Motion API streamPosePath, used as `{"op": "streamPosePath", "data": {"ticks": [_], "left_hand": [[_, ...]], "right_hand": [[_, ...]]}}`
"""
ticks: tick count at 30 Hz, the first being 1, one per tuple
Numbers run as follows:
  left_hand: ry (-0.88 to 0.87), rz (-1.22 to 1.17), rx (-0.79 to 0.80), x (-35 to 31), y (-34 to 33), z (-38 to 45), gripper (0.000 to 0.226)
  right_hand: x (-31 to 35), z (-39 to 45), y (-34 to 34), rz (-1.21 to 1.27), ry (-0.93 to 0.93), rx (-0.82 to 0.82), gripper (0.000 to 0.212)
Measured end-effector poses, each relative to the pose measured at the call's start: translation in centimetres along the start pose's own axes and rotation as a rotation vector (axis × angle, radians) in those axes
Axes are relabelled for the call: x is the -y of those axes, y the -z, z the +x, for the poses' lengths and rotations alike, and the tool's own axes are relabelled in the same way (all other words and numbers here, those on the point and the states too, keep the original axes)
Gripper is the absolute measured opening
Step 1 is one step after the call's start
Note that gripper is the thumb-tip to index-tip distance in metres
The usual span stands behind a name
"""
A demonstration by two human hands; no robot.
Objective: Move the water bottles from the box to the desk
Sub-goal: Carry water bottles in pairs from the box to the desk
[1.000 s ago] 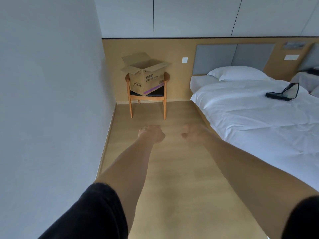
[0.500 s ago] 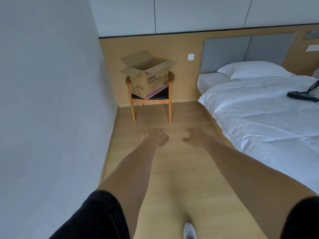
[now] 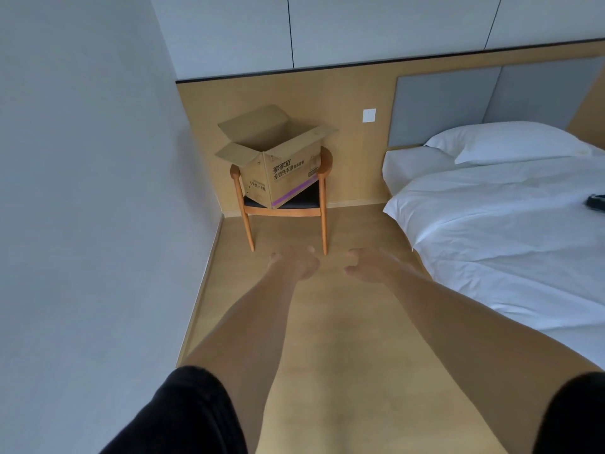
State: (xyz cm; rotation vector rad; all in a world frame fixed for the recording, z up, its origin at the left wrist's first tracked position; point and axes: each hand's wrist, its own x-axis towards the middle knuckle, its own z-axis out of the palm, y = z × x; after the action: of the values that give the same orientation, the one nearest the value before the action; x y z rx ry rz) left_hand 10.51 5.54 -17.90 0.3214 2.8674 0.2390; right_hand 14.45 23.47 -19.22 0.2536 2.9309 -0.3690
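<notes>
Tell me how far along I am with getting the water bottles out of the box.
Nothing looks done yet. The open brown cardboard box sits tilted on the wooden chair ahead; its contents are hidden, and no bottles or desk show. In hand: nothing; the left hand and right hand reach forward with loosely curled fingers. Left: reaching the box and moving every bottle.

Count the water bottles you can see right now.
0. No bottle shows; any would be hidden inside the open cardboard box on the chair, whose interior is out of sight. Both hands hold nothing.
</notes>
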Motion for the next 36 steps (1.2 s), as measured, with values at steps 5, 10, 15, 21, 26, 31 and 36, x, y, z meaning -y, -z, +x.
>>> {"op": "streamPosePath", "data": {"ticks": [5, 10, 15, 21, 26, 31, 36], "left_hand": [[-0.011, 0.0, 0.032, 0.2, -2.3, 0.7, 0.046], [0.02, -0.005, 0.041, 1.0, -3.7, 3.6, 0.045], [-0.005, -0.062, 0.104, 1.4, -5.6, 8.2, 0.036], [-0.08, 0.026, 0.072, 1.8, -4.0, 15.0, 0.042], [-0.127, 0.047, 0.048, 2.6, -2.5, 21.2, 0.045], [-0.168, 0.047, 0.116, 3.5, -3.3, 26.3, 0.044], [-0.208, 0.016, 0.113, 2.8, -1.8, 32.4, 0.046]], "right_hand": [[-1.0, 0.2, -2.0, -0.005, 0.023, 0.042, 0.059], [-1.0, 1.7, -3.4, 0.044, 0.052, 0.051, 0.059], [-1.1, 4.8, -4.5, 0.058, 0.07, 0.059, 0.056], [-0.1, 11.0, -2.6, -0.033, 0.046, 0.063, 0.05], [1.2, 17.2, -1.5, -0.021, -0.012, 0.055, 0.047], [0.9, 22.2, -3.1, -0.009, -0.067, 0.088, 0.048], [-0.1, 27.9, -2.0, 0.017, -0.089, 0.059, 0.051]]}}
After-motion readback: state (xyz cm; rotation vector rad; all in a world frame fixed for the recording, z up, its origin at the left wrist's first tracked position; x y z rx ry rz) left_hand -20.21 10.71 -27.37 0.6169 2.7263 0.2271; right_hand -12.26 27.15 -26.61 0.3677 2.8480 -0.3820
